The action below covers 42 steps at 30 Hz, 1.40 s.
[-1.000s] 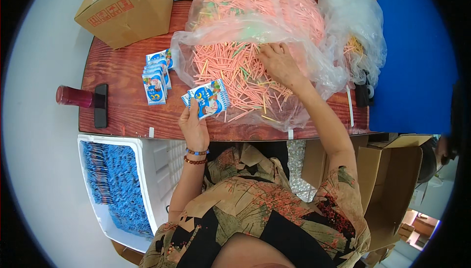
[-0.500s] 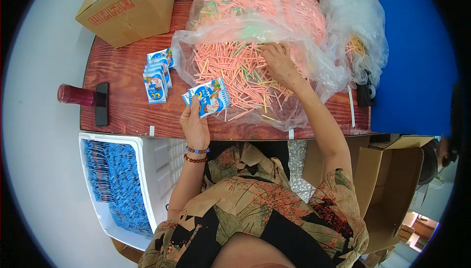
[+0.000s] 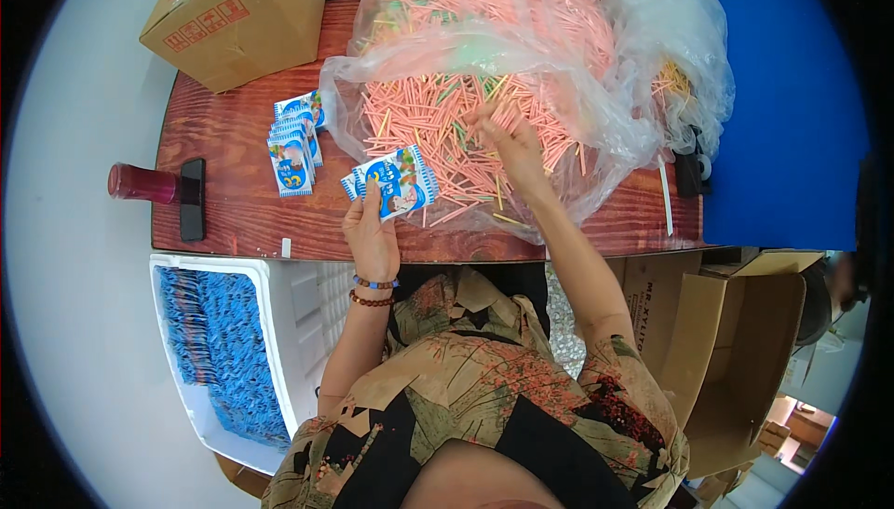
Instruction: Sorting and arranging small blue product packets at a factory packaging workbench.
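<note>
From where I stand, the blue-and-white sachets [image 3: 406, 181] are located over the front of the wooden table [image 3: 244, 228], clamped between the left hand's [image 3: 375, 239] thumb and fingers. The right hand [image 3: 519, 153] is positioned at the pink sticks [image 3: 410, 116] in the clear bag [image 3: 419, 58], fingers curled; I cannot tell whether they grip any. Left of the bag: fanned packets [image 3: 292, 162], then a dark phone [image 3: 192, 200].

Blue-and-white packets [image 3: 402, 185] are held aslant by the left hand [image 3: 372, 237], one overlapped by another, the front one's printed face turned up. Thin sticks [image 3: 419, 116], mostly pink, some yellow or green, are heaped in disorder at the open mouth of a clear bag [image 3: 345, 90], swollen with more. Over the heap, a few pink ones are pinched by the right hand [image 3: 518, 150].
</note>
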Tool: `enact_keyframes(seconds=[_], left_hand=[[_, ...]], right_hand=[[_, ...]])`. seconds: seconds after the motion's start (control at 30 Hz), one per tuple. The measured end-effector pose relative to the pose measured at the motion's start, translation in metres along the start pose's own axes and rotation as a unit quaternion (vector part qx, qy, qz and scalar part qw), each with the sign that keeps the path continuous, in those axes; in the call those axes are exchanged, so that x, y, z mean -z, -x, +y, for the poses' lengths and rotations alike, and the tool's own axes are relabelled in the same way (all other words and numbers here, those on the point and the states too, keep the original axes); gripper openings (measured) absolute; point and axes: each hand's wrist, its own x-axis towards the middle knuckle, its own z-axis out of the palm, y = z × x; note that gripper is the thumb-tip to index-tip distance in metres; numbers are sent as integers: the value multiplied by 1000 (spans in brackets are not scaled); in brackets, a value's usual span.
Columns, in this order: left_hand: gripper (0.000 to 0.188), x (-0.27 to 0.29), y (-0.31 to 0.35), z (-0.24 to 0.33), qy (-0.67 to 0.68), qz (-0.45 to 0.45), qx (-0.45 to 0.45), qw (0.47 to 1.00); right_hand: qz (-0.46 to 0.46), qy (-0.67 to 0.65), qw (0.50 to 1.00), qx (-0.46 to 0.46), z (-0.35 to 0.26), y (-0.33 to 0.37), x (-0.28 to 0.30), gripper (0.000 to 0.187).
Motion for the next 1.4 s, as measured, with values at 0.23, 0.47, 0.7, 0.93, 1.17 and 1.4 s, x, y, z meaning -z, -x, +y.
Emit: enact_keyframes(seconds=[0.23, 0.47, 0.7, 0.93, 1.17, 1.4], left_hand=[[19, 5, 1, 2, -5, 1, 6, 1000], [19, 0, 2, 0, 2, -4, 20, 1000], [18, -1, 0, 0, 3, -2, 27, 1000], [17, -1, 0, -3, 9, -7, 36, 999], [18, -3, 2, 0, -1, -11, 40, 999], [16, -6, 4, -2, 5, -9, 42, 999]], right_hand=[[-13, 153, 988, 7, 20, 15, -2, 21], [6, 148, 989, 27, 19, 18, 2, 16], [61, 220, 973, 45, 20, 17, -7, 19], [-12, 236, 971, 19, 27, 14, 8, 18], [84, 44, 995, -20, 16, 8, 6, 15], [68, -89, 994, 2, 20, -3, 21, 14]])
